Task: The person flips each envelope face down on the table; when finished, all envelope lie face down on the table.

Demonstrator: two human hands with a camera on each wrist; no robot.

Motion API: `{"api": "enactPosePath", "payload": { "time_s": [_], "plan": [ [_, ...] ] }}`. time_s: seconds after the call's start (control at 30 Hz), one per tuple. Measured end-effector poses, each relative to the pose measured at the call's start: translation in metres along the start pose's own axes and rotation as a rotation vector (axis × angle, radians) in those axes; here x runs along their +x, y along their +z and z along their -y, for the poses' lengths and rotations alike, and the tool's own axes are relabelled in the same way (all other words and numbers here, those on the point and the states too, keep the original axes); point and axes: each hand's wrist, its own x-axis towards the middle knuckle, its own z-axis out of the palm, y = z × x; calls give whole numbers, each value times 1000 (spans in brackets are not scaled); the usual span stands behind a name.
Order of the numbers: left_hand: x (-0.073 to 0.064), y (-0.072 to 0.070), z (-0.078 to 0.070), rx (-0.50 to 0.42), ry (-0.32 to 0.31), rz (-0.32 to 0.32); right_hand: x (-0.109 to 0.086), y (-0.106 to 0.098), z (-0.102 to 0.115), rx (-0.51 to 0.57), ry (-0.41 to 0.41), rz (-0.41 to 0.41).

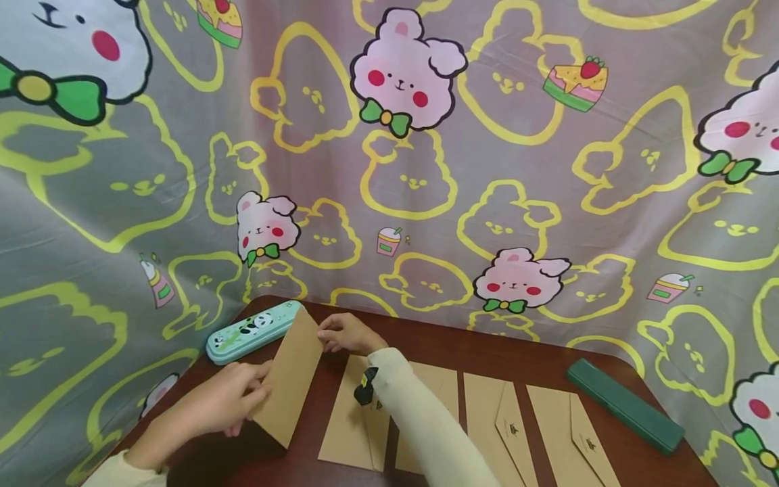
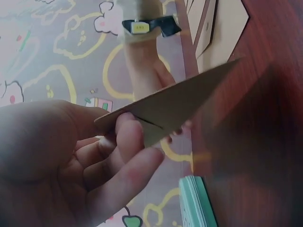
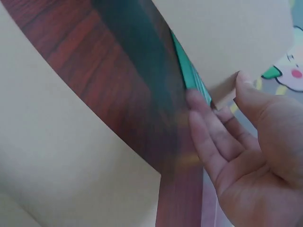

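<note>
A brown kraft-paper envelope (image 1: 295,379) is held tilted above the left part of the table, between both hands. My left hand (image 1: 222,398) pinches its near left edge; in the left wrist view the thumb is behind the paper (image 2: 177,99) and the fingers curl on its near side. My right hand (image 1: 354,335) pinches the far end; in the right wrist view the thumb presses a corner of the envelope (image 3: 227,38), where a small part is folded. Right of it, several similar envelopes (image 1: 496,412) lie in a row, partly covered by the right forearm.
A mint pencil case (image 1: 252,331) with panda pictures lies at the table's back left, partly behind the held envelope. A dark green long case (image 1: 627,404) lies on the right side. A patterned curtain (image 1: 420,169) hangs behind and left of the brown wooden table (image 1: 487,346).
</note>
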Motion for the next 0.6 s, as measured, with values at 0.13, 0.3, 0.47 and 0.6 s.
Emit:
{"api": "enactPosePath", "payload": {
  "time_s": [0.13, 0.3, 0.47, 0.6],
  "plan": [
    [-4, -3, 8, -44, -20, 16, -3, -9, -4, 113, 8, -39],
    [-5, -1, 15, -70, -48, 7, -7, -18, -3, 208, 19, -83],
    [-5, 4, 23, -104, -137, 50, -9, -25, 4, 280, 61, -128],
    [-6, 5, 31, -173, -135, 143, -10, -28, 11, 300, 96, -151]
  ]
}}
